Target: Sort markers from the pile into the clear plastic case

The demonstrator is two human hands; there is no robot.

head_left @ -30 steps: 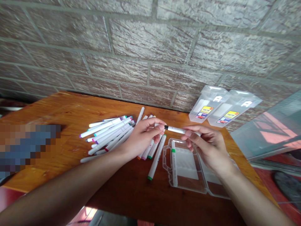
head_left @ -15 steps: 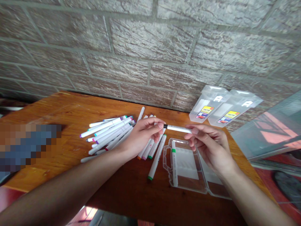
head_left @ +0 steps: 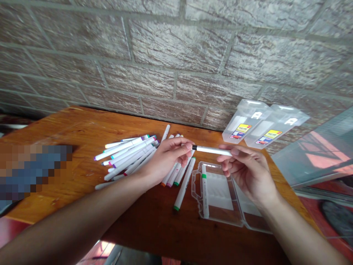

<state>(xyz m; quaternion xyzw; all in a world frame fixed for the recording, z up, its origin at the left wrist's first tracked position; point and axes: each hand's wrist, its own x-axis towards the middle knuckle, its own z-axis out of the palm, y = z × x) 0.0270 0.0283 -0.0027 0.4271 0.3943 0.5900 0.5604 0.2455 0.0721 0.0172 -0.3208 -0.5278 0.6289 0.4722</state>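
Observation:
A white marker [head_left: 211, 149] with a black band is held level in the air between both hands. My left hand [head_left: 172, 154] pinches its black-banded end, and my right hand [head_left: 245, 165] pinches the opposite end between thumb and fingers. Under my right hand lies an open clear plastic case [head_left: 239, 209], partly covered by that hand. One marker with a green band [head_left: 204, 195] rests along the case's left side. Just left of the case, a green-ended marker [head_left: 184, 186] lies on the table. Beneath and beyond my left hand is a pile of white markers [head_left: 129, 154] with coloured ends.
Two translucent plastic containers [head_left: 237, 127] with yellow labels stand at the back right of the wooden table [head_left: 82, 127]. A stone-block wall [head_left: 176, 66] rises behind. A pixelated patch covers something at the left edge.
My right hand has slid slightly to the right along the marker, so more of its white barrel shows. My left hand stays in place.

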